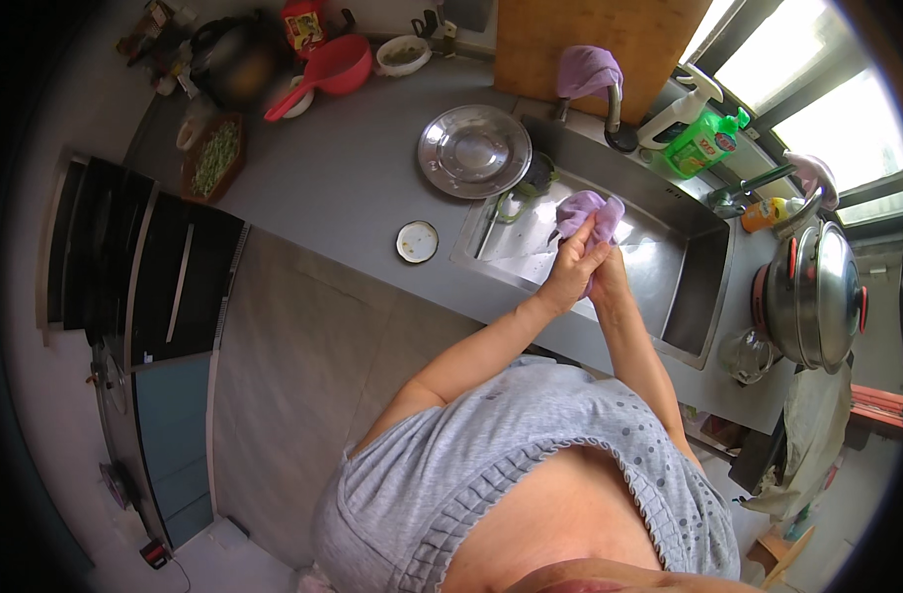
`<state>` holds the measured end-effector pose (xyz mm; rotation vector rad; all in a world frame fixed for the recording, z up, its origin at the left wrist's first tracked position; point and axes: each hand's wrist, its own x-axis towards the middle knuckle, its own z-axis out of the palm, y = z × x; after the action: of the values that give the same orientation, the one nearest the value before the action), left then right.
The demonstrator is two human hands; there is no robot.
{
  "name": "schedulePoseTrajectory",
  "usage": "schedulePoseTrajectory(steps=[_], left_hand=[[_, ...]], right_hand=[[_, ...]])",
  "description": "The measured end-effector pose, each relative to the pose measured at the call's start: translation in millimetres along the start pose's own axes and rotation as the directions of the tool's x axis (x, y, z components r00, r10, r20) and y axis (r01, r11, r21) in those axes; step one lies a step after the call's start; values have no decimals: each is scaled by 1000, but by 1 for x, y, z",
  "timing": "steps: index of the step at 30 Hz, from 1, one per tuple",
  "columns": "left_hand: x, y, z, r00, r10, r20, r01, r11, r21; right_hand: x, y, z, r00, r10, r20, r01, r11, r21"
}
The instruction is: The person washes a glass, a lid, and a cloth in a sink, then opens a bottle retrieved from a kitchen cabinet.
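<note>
Over the stainless steel sink (663, 244), both hands are together on a bunched purple cloth (586, 211). My left hand (570, 265) lies across the cloth with its fingers extended along it. My right hand (608, 273) grips it from the other side, partly hidden behind the left. A small dark tip pokes out at the cloth's left edge; what it belongs to is hidden. Green vegetable trimmings (512, 206) and a dark strainer-like thing (542, 174) lie at the sink's left end.
A steel basin (475, 150) rests at the sink's left rim, with a jar lid (417, 242) nearer me. Behind the sink stand a faucet (613, 111) draped with purple cloth, a spray bottle (677, 111) and green detergent (703, 146). A lidded steel pot (814, 296) sits right.
</note>
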<state>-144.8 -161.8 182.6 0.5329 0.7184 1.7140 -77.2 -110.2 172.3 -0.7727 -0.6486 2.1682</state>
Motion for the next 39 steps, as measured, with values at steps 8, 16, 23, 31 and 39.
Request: schedulePoseTrajectory(steps=[8, 16, 23, 31, 39], left_hand=[[-14, 72, -56, 913, 213, -347, -115, 953, 281], [-8, 249, -143, 610, 748, -261, -154, 434, 888], [-6, 222, -247, 955, 294, -28, 77, -156, 985], [-22, 118, -145, 934, 278, 225, -97, -408, 908], [-171, -91, 97, 787, -112, 606, -616, -199, 762]], right_hand=[[-19, 24, 49, 980, 197, -4, -159, 777, -609], [-96, 1, -16, 963, 144, -230, -263, 701, -663], [-201, 8, -115, 881, -45, -472, -293, 731, -617], [-323, 20, -171, 828, -215, -518, -250, 685, -684], [-454, 68, -277, 789, -184, -586, -245, 780, -575]])
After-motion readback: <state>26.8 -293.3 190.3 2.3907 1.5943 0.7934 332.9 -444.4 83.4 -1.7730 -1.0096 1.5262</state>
